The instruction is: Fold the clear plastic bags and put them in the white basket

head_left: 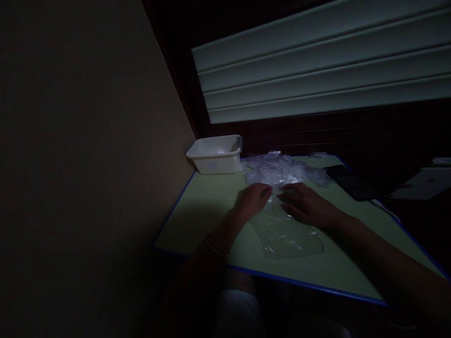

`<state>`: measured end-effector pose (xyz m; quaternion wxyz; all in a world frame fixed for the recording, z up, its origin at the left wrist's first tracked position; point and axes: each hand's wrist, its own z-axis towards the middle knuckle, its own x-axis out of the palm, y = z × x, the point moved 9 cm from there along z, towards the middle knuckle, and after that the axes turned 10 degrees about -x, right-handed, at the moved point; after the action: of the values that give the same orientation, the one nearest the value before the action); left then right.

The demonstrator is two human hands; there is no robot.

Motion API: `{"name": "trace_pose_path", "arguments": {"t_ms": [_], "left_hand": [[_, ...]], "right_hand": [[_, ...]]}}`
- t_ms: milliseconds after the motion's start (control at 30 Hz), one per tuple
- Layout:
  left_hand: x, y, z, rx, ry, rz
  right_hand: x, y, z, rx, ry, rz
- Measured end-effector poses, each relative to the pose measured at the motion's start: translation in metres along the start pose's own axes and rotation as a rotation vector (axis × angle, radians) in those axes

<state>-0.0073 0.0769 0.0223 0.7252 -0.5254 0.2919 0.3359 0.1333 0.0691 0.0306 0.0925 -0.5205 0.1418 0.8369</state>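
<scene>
Left hand [259,195]: fingers curled, thumb near the forefinger, at the far end of the flat bag; whether it grips film, cannot tell.
Right hand [306,205]: fingers parted and bent over the same bag; hold, if any, cannot tell.
Clear plastic bag [292,241]: one, flat on the tabletop [218,195], from under the hands toward six o'clock, creased. Risk: thin film could wrinkle or tear if the two hands pull unevenly.
Heap of clear plastic bags [276,169]: loose, twelve o'clock, just beyond the fingertips. Risk: a knuckle pushed forward could scatter it; clinging film could drag extra pieces along.
White plastic tub [216,162]: ten o'clock, by the wall; contents unclear.
Dark flat device [352,183], phone-like: two o'clock, near the right edge. Risk: a sweeping right forearm could knock it off.
Dim light: clear edges easily misjudged.
</scene>
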Motion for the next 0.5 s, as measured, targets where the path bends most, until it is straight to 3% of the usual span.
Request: {"name": "trace_pose_path", "arguments": {"t_ms": [500], "left_hand": [[0.0060, -0.0072, -0.0017, 0.095, 0.049, 0.088]], "right_hand": [[0.0033, 0.0061, 0.0019, -0.036, 0.028, 0.004]]}}
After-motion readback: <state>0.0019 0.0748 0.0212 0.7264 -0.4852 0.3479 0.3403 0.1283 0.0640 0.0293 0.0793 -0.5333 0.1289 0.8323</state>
